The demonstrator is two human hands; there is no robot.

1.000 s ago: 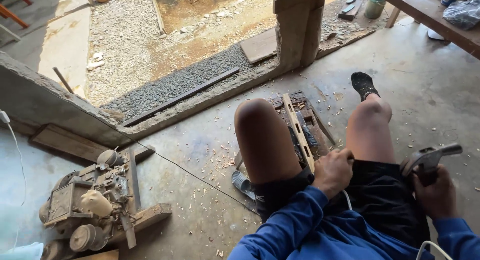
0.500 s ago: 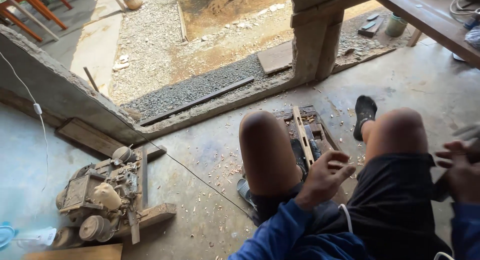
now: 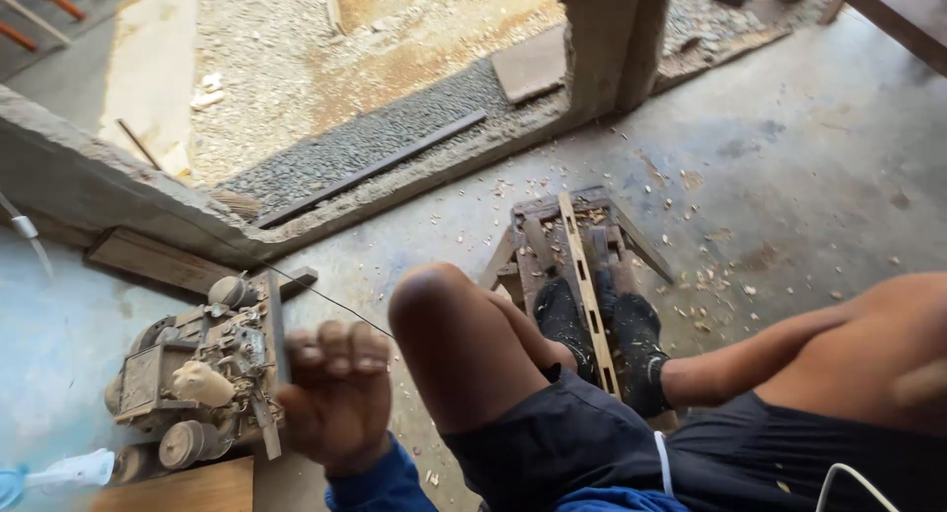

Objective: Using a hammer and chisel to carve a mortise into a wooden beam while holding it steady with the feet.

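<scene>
The shorts (image 3: 592,443) are black with a white drawstring (image 3: 663,453), the 2 socks (image 3: 641,349) are black, and the sleeve (image 3: 380,482) is bright blue. The dusty machine (image 3: 197,374) is grey-brown with a cream part, the floor (image 3: 789,177) blotchy grey speckled with pale wood chips, the gravel (image 3: 365,142) dark grey.

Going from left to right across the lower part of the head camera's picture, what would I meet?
Dusty old machine → left hand, fingers curled, empty as far as shows → bare left knee → wooden frame with slats under two black-socked feet → the other bare leg.
</scene>
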